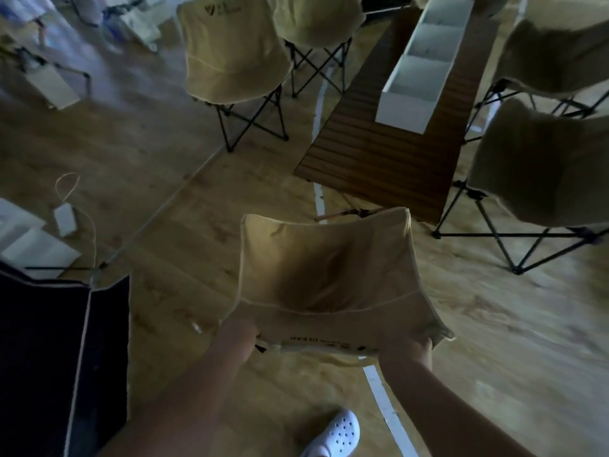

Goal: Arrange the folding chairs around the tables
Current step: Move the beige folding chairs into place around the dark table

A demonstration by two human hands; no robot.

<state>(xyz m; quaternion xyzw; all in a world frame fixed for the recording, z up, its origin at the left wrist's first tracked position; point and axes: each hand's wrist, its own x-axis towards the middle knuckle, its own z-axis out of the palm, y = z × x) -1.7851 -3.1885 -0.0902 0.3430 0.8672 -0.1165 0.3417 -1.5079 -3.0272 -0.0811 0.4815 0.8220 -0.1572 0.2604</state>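
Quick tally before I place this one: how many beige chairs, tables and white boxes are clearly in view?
Beige folding chairs: 5 (one carried, two on each side of the table)
Brown slatted table: 1
White divided box: 1
Total: 7

Wood floor (197,199), white tape line (384,400), dark mat (49,341).
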